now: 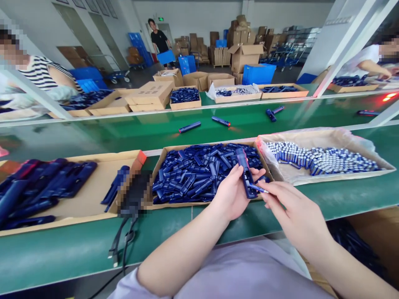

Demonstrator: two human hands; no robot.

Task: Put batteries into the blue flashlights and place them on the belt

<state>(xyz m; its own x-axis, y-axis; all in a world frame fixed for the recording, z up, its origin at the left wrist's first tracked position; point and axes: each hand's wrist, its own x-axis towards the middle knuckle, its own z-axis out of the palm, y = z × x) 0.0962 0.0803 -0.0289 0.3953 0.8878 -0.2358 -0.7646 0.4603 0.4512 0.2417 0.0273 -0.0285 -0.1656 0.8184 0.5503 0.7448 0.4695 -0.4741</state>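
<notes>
Head view: middle box [174, 205], full of blue parts, is the landmark. The casing [244, 164] is over its right front corner, tilted, wrapped by the fingers of the left hand [230, 195]. The right hand [286, 203], just past that corner, pinches a slim blue piece [258, 188] between thumb and fingers, its far end at the casing's lower part; seated or only touching, can't tell. Step in hand looks like fitting the piece into the casing. Next move seems to call for a steady casing and the piece lined up before any push. Right box [343, 176] of silver-blue cylinders adjoins the middle box; left box [87, 195] of casings is to its left; belt [149, 133] runs behind it.
</notes>
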